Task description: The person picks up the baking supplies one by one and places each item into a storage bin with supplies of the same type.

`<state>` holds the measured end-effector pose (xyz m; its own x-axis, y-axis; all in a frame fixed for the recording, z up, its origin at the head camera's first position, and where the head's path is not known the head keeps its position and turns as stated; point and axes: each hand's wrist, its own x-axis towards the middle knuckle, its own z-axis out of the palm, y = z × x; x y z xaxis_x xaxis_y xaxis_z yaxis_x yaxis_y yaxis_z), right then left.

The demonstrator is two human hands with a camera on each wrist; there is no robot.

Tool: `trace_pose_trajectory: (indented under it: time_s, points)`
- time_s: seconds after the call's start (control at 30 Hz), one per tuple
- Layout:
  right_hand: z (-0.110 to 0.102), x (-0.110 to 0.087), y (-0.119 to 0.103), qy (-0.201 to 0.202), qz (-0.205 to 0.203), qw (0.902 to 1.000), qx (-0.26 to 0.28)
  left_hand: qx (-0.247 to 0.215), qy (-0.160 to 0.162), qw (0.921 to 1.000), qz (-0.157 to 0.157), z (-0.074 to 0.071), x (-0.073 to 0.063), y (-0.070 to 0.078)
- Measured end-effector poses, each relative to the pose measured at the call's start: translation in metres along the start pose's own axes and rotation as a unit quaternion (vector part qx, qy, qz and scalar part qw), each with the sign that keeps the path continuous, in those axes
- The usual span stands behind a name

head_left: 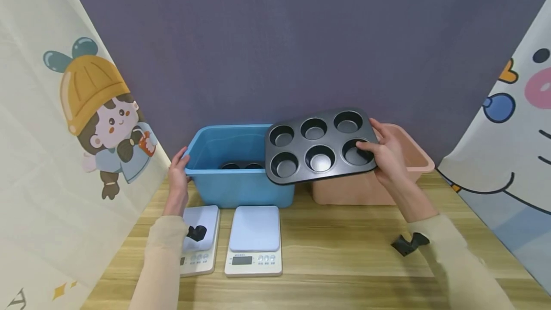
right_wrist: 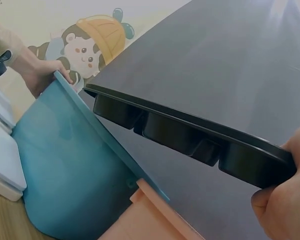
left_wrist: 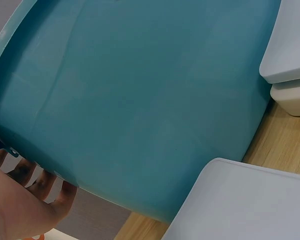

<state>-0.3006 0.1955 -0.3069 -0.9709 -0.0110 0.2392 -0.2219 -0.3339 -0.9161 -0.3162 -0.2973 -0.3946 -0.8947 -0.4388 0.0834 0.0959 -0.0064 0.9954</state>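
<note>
Your right hand (head_left: 389, 154) pinches a six-cup muffin pan (head_left: 317, 142); your left hand (head_left: 177, 178) grips a blue bin (head_left: 241, 188) by its rim. Two kitchen scales (head_left: 255, 229) sit before it; the pan hangs above it and a peach bin (head_left: 357, 194).

Dark tray (head_left: 242, 163) in blue bin (head_left: 241, 189): mostly hidden
Scale (head_left: 203, 247) near left edge of worktop (head_left: 336, 252): partly behind a sleeve (head_left: 160, 262)
Button lettering (head_left: 267, 262): too small

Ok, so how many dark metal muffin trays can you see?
2. One six-cup dark metal muffin tray is held in the right grip; part of another shows inside the blue plastic tub. More could be hidden in there.
</note>
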Motion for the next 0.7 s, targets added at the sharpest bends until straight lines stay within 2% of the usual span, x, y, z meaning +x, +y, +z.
trace_pose_trajectory:
  time_s: [0.7]
  points:
    - [0.047,0.036,0.01,0.051,0.024,0.9972,-0.05,-0.009,-0.006,0.9999,-0.004,0.002,0.0,-0.001]
